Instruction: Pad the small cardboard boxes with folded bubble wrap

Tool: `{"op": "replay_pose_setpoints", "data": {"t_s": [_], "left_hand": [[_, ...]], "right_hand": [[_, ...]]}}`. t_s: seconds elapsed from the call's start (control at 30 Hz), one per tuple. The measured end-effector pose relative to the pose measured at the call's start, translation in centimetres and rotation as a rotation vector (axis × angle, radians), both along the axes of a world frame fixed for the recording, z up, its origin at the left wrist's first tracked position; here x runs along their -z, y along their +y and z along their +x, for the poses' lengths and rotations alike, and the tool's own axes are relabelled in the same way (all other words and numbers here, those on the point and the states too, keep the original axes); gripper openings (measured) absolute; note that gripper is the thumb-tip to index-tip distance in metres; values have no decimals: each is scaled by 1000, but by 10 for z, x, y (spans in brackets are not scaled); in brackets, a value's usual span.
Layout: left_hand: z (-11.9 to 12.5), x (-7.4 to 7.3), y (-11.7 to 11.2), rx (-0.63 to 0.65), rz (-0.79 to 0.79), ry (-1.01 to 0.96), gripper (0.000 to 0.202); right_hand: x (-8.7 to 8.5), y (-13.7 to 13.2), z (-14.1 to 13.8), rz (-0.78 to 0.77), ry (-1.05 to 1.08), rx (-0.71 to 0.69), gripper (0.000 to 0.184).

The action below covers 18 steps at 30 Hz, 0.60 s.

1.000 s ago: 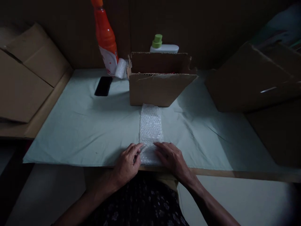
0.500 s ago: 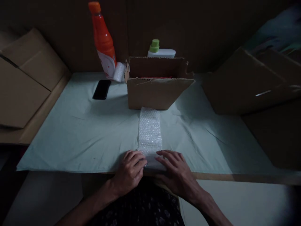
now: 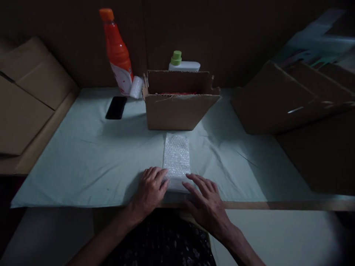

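A strip of bubble wrap [image 3: 176,153] lies lengthwise on the cloth in front of me, its near end doubled into a smoother, flatter layer. My left hand [image 3: 152,188] has its fingers bent and together around the left corner of that near end, the thumb low at the side. At the right corner, my right hand [image 3: 203,195] is spread, with its fingertips at the edge of the wrap and nothing grasped. Whether anything lies inside the folded end, I cannot tell. Just beyond the strip stands an open cardboard box [image 3: 170,112] with something red inside.
An orange-red bottle [image 3: 118,51] stands at the back left beside a small bubble-wrap roll [image 3: 136,87]. A black phone [image 3: 115,108] lies nearer. Behind the box is a white bottle with a green cap [image 3: 184,66]. Larger cardboard boxes flank the cloth [image 3: 83,159], one on the right [image 3: 271,99].
The strip's far end has come toward me, leaving a gap before the box. My left hand has loosened slightly and shifted left. The view has turned a little right.
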<state>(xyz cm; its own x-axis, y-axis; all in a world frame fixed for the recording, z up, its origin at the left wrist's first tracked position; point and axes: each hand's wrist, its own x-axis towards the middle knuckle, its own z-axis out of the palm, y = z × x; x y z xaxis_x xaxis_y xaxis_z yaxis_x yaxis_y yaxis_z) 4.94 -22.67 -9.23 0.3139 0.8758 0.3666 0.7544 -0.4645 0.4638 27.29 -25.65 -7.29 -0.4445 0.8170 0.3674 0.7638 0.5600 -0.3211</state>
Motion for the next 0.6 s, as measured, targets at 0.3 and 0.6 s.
{"op": "replay_pose_setpoints", "data": {"t_s": [0.3, 0.6], "left_hand": [[-12, -19, -17, 215, 5, -128, 31], [-8, -11, -6, 14, -102, -47, 27]], "right_hand": [[7, 15, -6, -108, 108, -65, 22], [-1, 9, -1, -23, 50, 3, 38]]}}
